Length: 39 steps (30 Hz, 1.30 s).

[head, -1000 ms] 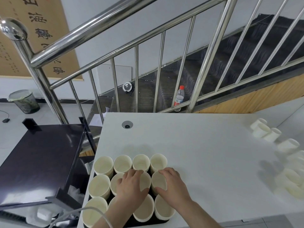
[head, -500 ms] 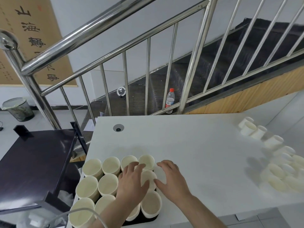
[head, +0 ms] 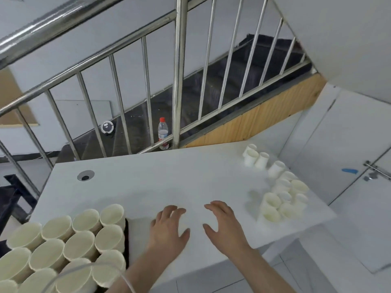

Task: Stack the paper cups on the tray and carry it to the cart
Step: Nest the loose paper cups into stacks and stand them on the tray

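Several cream paper cups (head: 78, 246) stand upright and packed together on a black tray (head: 126, 240) at the table's near left corner; only the tray's right rim shows. My left hand (head: 169, 231) and my right hand (head: 224, 225) hover over bare table to the right of the tray, fingers spread, holding nothing. A second group of loose paper cups (head: 279, 193) stands along the table's right side, ahead of my right hand.
The white table (head: 169, 176) has a round cable hole (head: 85, 175) at its back left. A steel stair railing (head: 179, 81) rises behind it, with a plastic bottle (head: 163, 133) on the stairs. A dark cart (head: 8, 199) shows at the far left edge.
Both hands have left the cups on the tray and moved right over bare table. The view has swung right, so the tray now sits at the lower left.
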### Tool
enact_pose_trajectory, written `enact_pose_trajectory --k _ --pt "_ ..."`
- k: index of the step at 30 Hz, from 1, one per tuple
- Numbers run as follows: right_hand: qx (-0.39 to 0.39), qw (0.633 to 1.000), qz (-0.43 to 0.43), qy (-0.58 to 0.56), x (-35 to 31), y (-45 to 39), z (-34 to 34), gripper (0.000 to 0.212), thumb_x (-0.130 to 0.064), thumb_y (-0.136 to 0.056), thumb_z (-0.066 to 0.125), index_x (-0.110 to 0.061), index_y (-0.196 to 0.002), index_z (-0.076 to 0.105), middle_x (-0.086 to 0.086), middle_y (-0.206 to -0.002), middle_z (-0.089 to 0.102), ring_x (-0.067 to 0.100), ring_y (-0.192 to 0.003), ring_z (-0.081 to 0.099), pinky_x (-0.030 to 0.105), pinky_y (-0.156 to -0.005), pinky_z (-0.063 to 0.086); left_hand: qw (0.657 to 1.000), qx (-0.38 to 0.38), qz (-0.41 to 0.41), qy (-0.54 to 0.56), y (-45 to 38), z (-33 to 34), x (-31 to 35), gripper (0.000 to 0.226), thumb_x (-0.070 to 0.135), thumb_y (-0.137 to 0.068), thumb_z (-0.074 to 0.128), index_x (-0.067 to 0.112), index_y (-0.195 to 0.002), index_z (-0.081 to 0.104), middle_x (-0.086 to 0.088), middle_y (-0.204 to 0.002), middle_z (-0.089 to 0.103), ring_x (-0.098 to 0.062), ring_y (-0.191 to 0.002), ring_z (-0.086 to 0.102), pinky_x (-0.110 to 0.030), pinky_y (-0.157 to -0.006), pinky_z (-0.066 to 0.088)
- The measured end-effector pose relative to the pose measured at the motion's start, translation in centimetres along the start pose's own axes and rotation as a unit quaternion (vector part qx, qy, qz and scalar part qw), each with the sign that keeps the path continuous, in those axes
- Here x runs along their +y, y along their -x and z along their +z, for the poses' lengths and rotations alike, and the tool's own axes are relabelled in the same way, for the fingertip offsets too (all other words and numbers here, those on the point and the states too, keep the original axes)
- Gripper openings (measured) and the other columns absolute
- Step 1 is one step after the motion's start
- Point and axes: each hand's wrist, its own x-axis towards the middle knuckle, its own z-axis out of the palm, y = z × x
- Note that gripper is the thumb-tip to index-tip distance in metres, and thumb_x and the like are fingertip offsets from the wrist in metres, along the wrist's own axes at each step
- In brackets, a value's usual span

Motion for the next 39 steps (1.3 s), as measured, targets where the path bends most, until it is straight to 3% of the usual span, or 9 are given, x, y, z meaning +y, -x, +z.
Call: enact_pose_trajectory --k 8,17,24,32,39 --pt "0.033 0.997 0.065 -0.001 10.2 3.4 -6.1 0.048 -0.028 -0.092 0.060 -0.029 -0.137 0.046 -0.019 -0.139 0.033 0.000 -0.128 0.035 0.013 -0.095 0.038 0.998 -0.031 0.059 0.014 -0.8 5.4 9.7 0.052 0.041 -0.090 0.050 0.036 -0.139 0.034 0.015 -0.141 0.029 -0.007 -0.130 0.034 -0.025 -0.106 0.028" --pt "0.041 0.988 0.146 0.000 18.9 3.6 -9.8 0.050 -0.026 -0.090 0.063 -0.029 -0.137 0.046 -0.017 -0.140 0.036 0.004 -0.128 0.034 0.018 -0.089 0.038 0.992 -0.086 0.090 0.010 -4.6 10.5 16.1 0.054 0.042 -0.090 0.049 0.035 -0.141 0.031 0.015 -0.142 0.028 -0.006 -0.128 0.035 -0.025 -0.107 0.028" --pt "-0.004 0.985 0.165 0.050 25.2 0.3 -12.1 0.055 -0.028 -0.090 0.062 -0.030 -0.140 0.042 -0.015 -0.141 0.033 0.005 -0.129 0.033 0.017 -0.095 0.041 0.987 -0.124 0.100 0.019 -10.4 15.5 20.1 0.061 0.046 -0.087 0.053 0.034 -0.142 0.029 0.013 -0.141 0.029 -0.009 -0.130 0.033 -0.027 -0.107 0.028" --pt "-0.122 0.969 0.178 0.120 30.2 -3.5 -13.3 0.067 -0.031 -0.088 0.063 -0.030 -0.147 0.031 -0.008 -0.152 0.020 0.013 -0.140 0.023 0.025 -0.100 0.043 0.970 -0.216 0.111 -0.020 -14.4 21.2 22.9 0.074 0.049 -0.082 0.058 0.029 -0.144 0.023 0.004 -0.146 0.024 -0.017 -0.134 0.027 -0.032 -0.108 0.030" --pt "-0.172 0.966 0.155 0.115 32.6 -4.7 -12.5 0.074 -0.032 -0.084 0.068 -0.031 -0.147 0.030 -0.008 -0.151 0.020 0.014 -0.138 0.024 0.027 -0.098 0.046 0.970 -0.229 0.077 -0.034 -15.4 23.5 24.0 0.079 0.046 -0.079 0.064 0.029 -0.144 0.021 0.003 -0.145 0.024 -0.019 -0.134 0.028 -0.031 -0.105 0.033"
